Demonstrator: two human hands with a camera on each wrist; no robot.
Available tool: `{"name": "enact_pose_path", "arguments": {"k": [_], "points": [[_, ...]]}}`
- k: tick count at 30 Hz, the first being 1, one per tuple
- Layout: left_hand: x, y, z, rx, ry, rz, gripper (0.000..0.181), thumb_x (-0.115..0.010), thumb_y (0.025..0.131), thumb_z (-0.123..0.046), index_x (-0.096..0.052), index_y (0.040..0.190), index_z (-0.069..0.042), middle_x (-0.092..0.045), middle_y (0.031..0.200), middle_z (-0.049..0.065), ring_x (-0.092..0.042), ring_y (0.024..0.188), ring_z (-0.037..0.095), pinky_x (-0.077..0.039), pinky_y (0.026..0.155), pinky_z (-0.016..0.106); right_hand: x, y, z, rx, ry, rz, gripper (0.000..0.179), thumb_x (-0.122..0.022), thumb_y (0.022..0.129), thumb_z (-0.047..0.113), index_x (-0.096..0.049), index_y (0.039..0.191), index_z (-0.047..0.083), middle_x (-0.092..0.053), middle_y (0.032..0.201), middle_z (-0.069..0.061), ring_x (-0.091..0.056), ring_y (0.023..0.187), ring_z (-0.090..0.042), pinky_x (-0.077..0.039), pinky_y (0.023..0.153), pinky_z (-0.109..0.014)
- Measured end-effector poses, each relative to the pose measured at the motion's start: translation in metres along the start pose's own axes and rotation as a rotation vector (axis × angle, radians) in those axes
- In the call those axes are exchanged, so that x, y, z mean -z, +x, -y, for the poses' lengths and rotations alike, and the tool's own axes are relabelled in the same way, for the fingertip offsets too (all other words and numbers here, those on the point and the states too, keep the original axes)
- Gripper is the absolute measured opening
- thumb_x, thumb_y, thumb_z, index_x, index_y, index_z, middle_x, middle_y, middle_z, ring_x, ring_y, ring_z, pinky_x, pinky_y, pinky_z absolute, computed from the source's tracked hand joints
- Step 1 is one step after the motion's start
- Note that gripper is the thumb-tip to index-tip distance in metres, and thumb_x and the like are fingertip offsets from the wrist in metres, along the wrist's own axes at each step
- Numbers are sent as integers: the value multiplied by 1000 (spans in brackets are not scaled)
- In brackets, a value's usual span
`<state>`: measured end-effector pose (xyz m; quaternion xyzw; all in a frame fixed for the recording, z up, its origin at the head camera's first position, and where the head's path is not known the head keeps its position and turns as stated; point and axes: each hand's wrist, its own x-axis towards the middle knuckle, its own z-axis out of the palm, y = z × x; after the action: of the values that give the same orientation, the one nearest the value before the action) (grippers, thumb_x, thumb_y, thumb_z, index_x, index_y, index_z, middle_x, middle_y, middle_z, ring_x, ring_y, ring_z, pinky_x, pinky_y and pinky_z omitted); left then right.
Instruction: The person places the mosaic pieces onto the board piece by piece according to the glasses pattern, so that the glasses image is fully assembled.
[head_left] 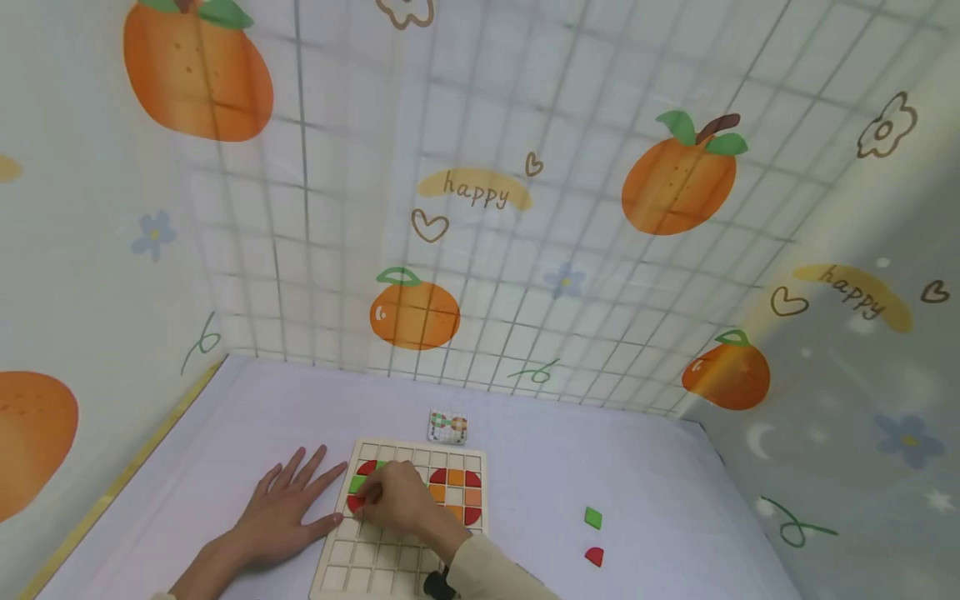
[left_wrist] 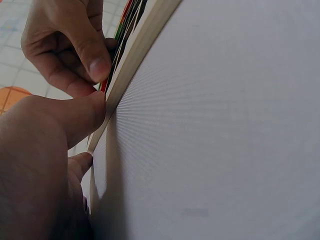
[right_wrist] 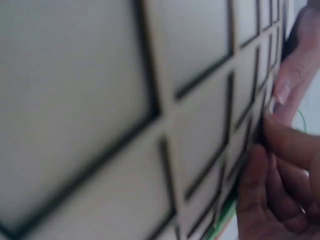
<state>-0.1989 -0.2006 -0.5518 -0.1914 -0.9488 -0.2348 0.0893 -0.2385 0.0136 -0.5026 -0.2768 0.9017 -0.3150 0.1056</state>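
Note:
A pale wooden grid board (head_left: 339,554) lies on the table, with red, green and orange tiles in several upper cells. My right hand (head_left: 405,498) reaches across it and pinches a red quarter-round tile (head_left: 354,504) at the left side. In the left wrist view, the thumb and fingers of the right hand (left_wrist: 70,45) meet at a sliver of red by the board's edge (left_wrist: 142,47). My left hand (head_left: 281,521) lies on the cloth with fingers spread, thumb and index fingertip at the board's left edge. Much of the tile pattern is hidden behind the right hand.
Behind the board sits a small pattern card (head_left: 448,427). To the right lie a loose green tile (head_left: 593,517) and a loose red tile (head_left: 595,557) on the white cloth (head_left: 660,492). Printed curtains (head_left: 495,250) enclose the table at the back and sides.

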Motion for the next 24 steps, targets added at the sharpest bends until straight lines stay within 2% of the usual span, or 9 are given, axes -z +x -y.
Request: {"name": "enact_pose_path", "arguments": {"k": [3, 7, 10, 13, 16, 20, 24], "points": [[2, -2, -1, 6, 4, 8, 68, -60, 91, -58, -48, 146, -21, -31, 156, 18, -18, 143, 45, -12, 106, 65, -1, 1, 1, 7, -12, -2, 8, -82, 82, 12, -78, 89, 11, -61, 68, 17, -55, 61, 5, -46, 56, -12], [3, -2, -2, -1, 20, 11, 67, -59, 92, -58, -48, 147, -21, -31, 156, 18, -18, 143, 45, -13, 107, 65, -3, 4, 6, 4, -140, -31, 8, -83, 81, 18, -78, 86, 13, -60, 66, 17, -52, 59, 5, -44, 53, -11], [2, -2, -2, -13, 31, 0, 67, -59, 91, -58, -49, 146, -22, -33, 155, 18, -20, 143, 45, -16, 106, 64, -5, 5, 11, -45, -206, -43, 10, -84, 78, 22, -77, 78, 15, -59, 61, 16, -50, 56, 2, -42, 49, -13], [-1, -2, 0, -37, 30, -34, 66, -60, 91, -57, -49, 146, -22, -34, 155, 17, -21, 142, 44, -17, 105, 63, -6, 5, 16, -97, -211, -54, 14, -86, 75, 22, -75, 72, 14, -58, 59, 14, -50, 57, -1, -42, 50, -15], [-4, -2, 1, -64, 21, -75, 65, -61, 91, -55, -50, 145, -22, -36, 154, 17, -22, 142, 43, -16, 106, 63, -4, 5, 17, -124, -189, -66, 14, -87, 75, 21, -75, 73, 12, -59, 61, 12, -50, 62, -3, -43, 53, -17], [-7, -2, 4, -65, 25, -85, 64, -62, 91, -55, -49, 145, -23, -35, 154, 17, -20, 143, 42, -14, 106, 64, 0, 1, 13, -61, -193, -51, 12, -84, 79, 20, -76, 83, 12, -59, 64, 14, -50, 62, 1, -44, 59, -16], [1, 0, -1, 2, 40, -6, 68, -59, 90, -60, -49, 146, -22, -33, 155, 17, -20, 143, 44, -15, 107, 64, 10, -12, 6, 75, -201, -31, 10, -78, 86, 19, -75, 92, 12, -58, 65, 16, -49, 57, 6, -43, 57, -12]]}}
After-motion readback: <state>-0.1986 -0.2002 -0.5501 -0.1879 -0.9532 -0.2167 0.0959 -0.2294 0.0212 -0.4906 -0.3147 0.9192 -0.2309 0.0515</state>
